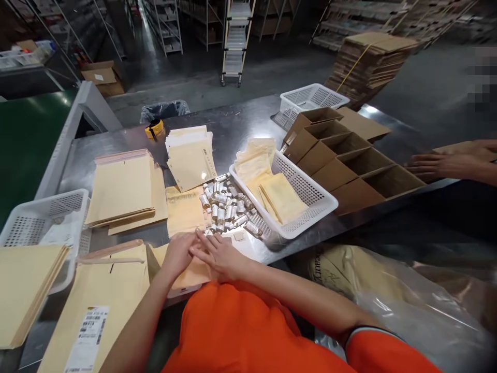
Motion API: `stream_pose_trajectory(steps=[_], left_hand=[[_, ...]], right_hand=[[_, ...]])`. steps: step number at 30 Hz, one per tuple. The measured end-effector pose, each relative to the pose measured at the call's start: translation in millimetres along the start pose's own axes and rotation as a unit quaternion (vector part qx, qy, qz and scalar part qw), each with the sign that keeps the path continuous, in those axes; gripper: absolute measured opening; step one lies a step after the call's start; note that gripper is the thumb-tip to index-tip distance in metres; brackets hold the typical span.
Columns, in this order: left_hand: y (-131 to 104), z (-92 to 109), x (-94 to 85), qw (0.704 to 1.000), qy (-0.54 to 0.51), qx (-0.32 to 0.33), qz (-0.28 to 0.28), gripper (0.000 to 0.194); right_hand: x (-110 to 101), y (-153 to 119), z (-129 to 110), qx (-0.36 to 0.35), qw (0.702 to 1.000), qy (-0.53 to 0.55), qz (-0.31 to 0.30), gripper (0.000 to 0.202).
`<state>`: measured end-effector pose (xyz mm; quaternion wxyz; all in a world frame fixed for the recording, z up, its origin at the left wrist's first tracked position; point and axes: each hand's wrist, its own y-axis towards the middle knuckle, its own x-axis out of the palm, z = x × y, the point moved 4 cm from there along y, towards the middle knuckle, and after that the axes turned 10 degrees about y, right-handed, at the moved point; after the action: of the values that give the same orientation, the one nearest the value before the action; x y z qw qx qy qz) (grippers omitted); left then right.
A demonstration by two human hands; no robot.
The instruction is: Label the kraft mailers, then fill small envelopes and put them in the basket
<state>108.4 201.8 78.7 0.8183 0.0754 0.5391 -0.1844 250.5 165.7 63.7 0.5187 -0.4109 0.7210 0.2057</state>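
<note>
Padded envelope (190, 277) sits flat at the near edge of the worktop (233, 129), both hands pressed on it: left hand (176, 255) and right hand (217, 255) touching each other, fingers flat, not gripping anything. Just past them there's a pile of small vials (225, 207), then a white basket (306, 194) with more envelopes. Someone else's hand (430, 167) rests by the cardboard boxes (349, 166).
</note>
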Motion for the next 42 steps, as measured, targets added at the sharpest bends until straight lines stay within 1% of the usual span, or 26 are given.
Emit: stream_pose_trajectory(steps=[1, 2, 3, 5, 7, 8, 9, 11, 13, 15, 17, 18, 19, 21, 22, 24, 26, 27, 29, 31, 33, 35, 37, 39, 40, 42], left_hand=[[3, 0, -0.6, 0.999, -0.027, 0.025, -0.039, 0.023], [4, 1, -0.9, 0.996, -0.051, 0.042, -0.059, 0.025], [4, 1, -1.7, 0.995, -0.070, 0.049, -0.053, 0.028], [-2, 1, -5.0, 0.994, -0.098, 0.055, 0.018, 0.030], [-11, 1, -8.9, 0.985, -0.123, 0.056, 0.104, 0.030], [-15, 3, -10.4, 0.980, -0.130, 0.057, 0.137, 0.030], [-17, 7, -11.2, 0.977, -0.131, 0.061, 0.157, 0.031], [-18, 22, -10.3, 0.978, -0.118, 0.083, 0.152, 0.036], [-17, 42, -8.7, 0.982, -0.089, 0.117, 0.122, 0.042], [-18, 60, -11.8, 0.978, -0.063, 0.156, 0.123, 0.042], [-22, 69, -21.7, 0.969, -0.063, 0.173, 0.162, 0.036], [-24, 68, -28.4, 0.965, -0.074, 0.161, 0.192, 0.032], [-27, 64, -35.4, 0.962, -0.085, 0.137, 0.223, 0.029], [-31, 53, -45.3, 0.959, -0.092, 0.079, 0.258, 0.028], [-32, 49, -47.4, 0.960, -0.089, 0.062, 0.259, 0.028], [-31, 48, -45.2, 0.968, -0.082, 0.061, 0.229, 0.030], [-28, 53, -39.0, 0.976, -0.080, 0.068, 0.192, 0.034], [-27, 56, -36.3, 0.977, -0.080, 0.066, 0.184, 0.035], [-27, 62, -34.1, 0.976, -0.088, 0.066, 0.186, 0.036], [-31, 62, -38.3, 0.967, -0.105, 0.069, 0.223, 0.031], [-39, 52, -47.6, 0.951, -0.119, 0.044, 0.281, 0.025], [-49, 33, -59.4, 0.928, -0.126, -0.015, 0.349, 0.020], [-55, 19, -68.7, 0.916, -0.131, -0.047, 0.378, 0.018], [-56, 18, -73.4, 0.920, -0.139, -0.035, 0.366, 0.020], [-54, 22, -73.4, 0.928, -0.144, -0.017, 0.342, 0.022], [-47, 35, -70.1, 0.942, -0.157, 0.024, 0.296, 0.025]], right_hand=[[-5, -2, -1, -0.013, 1.000, -0.006, 0.004, 0.110], [-10, -4, -1, -0.025, 1.000, -0.010, 0.013, 0.104], [-18, -8, 1, -0.033, 0.999, -0.010, 0.031, 0.097], [-37, -19, 12, 0.002, 0.995, 0.005, 0.095, 0.087], [-55, -33, 28, 0.097, 0.980, 0.059, 0.163, 0.084], [-60, -40, 34, 0.142, 0.968, 0.105, 0.177, 0.080], [-61, -44, 35, 0.164, 0.958, 0.161, 0.172, 0.076], [-53, -43, 27, 0.133, 0.949, 0.267, 0.105, 0.067], [-38, -36, 15, 0.091, 0.943, 0.319, 0.034, 0.054], [-22, -29, 14, 0.100, 0.941, 0.321, 0.021, 0.034], [-12, -26, 25, 0.149, 0.937, 0.313, 0.048, 0.013], [-10, -27, 31, 0.177, 0.933, 0.307, 0.065, 0.011], [-11, -29, 38, 0.205, 0.929, 0.295, 0.093, 0.017], [-24, -36, 43, 0.224, 0.920, 0.257, 0.192, 0.027], [-35, -38, 40, 0.202, 0.916, 0.235, 0.255, 0.030], [-57, -40, 21, 0.109, 0.904, 0.198, 0.363, 0.036], [-73, -38, -3, 0.026, 0.894, 0.174, 0.412, 0.033], [-77, -35, -13, 0.009, 0.891, 0.164, 0.422, 0.030], [-80, -30, -24, 0.018, 0.892, 0.146, 0.427, 0.031], [-78, -28, -24, 0.049, 0.904, 0.130, 0.405, 0.035], [-75, -34, -12, 0.088, 0.912, 0.109, 0.385, 0.038], [-75, -47, 5, 0.125, 0.914, 0.086, 0.377, 0.038], [-78, -61, 19, 0.138, 0.915, 0.078, 0.371, 0.036], [-81, -68, 23, 0.127, 0.922, 0.084, 0.355, 0.029], [-81, -67, 20, 0.116, 0.927, 0.092, 0.345, 0.028], [-81, -61, 9, 0.090, 0.939, 0.117, 0.312, 0.038]])
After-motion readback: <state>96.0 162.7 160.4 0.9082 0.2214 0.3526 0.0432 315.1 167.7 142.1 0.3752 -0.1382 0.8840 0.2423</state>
